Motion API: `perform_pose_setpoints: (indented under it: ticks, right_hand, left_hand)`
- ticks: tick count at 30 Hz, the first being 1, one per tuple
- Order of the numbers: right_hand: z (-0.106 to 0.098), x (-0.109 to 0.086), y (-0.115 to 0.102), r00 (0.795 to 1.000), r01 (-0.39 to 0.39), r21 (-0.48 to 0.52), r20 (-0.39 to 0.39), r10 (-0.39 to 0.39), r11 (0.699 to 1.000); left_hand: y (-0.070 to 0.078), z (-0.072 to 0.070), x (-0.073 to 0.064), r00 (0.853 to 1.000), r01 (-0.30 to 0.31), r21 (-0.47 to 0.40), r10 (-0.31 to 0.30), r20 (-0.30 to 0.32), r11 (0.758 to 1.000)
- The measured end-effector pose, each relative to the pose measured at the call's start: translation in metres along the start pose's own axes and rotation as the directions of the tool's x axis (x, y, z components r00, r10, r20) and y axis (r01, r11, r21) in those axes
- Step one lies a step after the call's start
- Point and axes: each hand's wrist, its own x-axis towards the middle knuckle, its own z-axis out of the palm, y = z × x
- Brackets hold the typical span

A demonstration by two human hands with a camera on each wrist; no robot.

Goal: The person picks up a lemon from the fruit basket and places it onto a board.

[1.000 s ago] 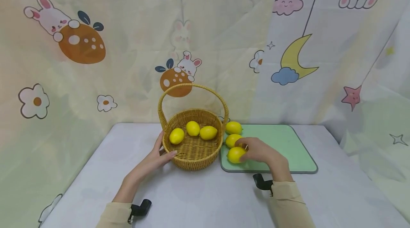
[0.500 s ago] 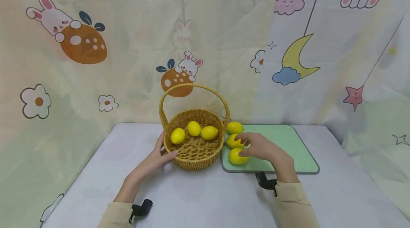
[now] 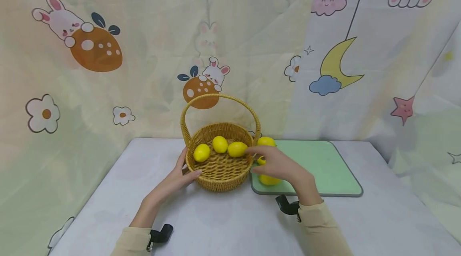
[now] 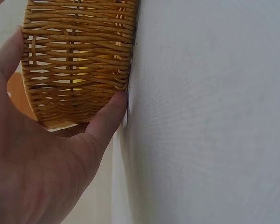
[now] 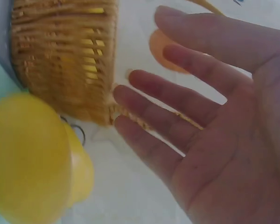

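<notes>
A wicker basket (image 3: 217,185) with a tall handle stands mid-table, three lemons (image 3: 201,153) inside it. My left hand (image 3: 174,180) rests against its left side, thumb in front and fingers further back. In the left wrist view, the thumb and fingers press straight on the weave. Fingers extended and nothing held, my right hand (image 3: 282,164) is at the basket's right rim, above the board's lemons. Three more lemons (image 3: 269,180) lie in a column on the green cutting board (image 3: 317,168), partly hidden by that hand. The right wrist view shows its bare palm beside a lemon (image 5: 30,158).
The cutting board lies directly right of the basket on a white-covered table (image 3: 223,224). Behind the table hangs a printed cloth backdrop (image 3: 155,64). The arched basket handle (image 3: 219,96) rises high above the rim.
My right hand has left the front lemons on the board and moved left to the basket's right rim, its fingers spreading. The left hand stays on the basket.
</notes>
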Motion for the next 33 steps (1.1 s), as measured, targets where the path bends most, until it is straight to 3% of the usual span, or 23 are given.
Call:
perform_pose_setpoints:
  ticks: [9,14,22,33]
  right_hand:
    - [0.021,0.024,-0.006,0.996,0.081,0.020,-0.032,-0.080,0.997]
    - [0.034,0.041,-0.006,0.996,0.087,0.014,-0.022,-0.086,0.996]
    - [0.048,0.067,-0.006,0.999,0.033,-0.091,-0.010,-0.034,0.995]
    - [0.065,0.082,-0.008,0.989,-0.092,-0.276,-0.138,0.055,0.957]
  left_hand:
    - [-0.002,0.001,0.001,1.000,0.010,0.006,-0.010,-0.007,1.000]
    - [-0.001,0.002,0.001,1.000,0.010,-0.006,-0.010,-0.004,1.000]
    - [0.000,0.000,0.001,1.000,0.006,-0.020,-0.007,-0.015,1.000]
    - [-0.001,0.001,0.002,1.000,-0.013,-0.030,0.012,-0.012,0.999]
